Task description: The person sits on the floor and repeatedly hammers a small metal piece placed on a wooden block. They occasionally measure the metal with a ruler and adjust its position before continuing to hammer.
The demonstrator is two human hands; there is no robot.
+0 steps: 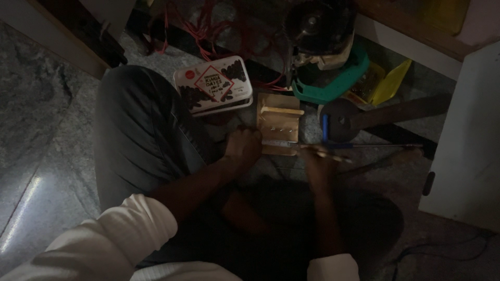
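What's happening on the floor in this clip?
A person sits on a dim floor over a small wooden block. The left hand presses against the block's left edge, while the right hand holds a thin pencil-like stick at its lower right corner. A white lidded box, a green-handled power tool, a hammer and red wires lie just beyond.

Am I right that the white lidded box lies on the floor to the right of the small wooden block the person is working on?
Not quite. In the head view the white lidded box lies to the left of the small wooden block, not to its right. It is on the floor, as you say.
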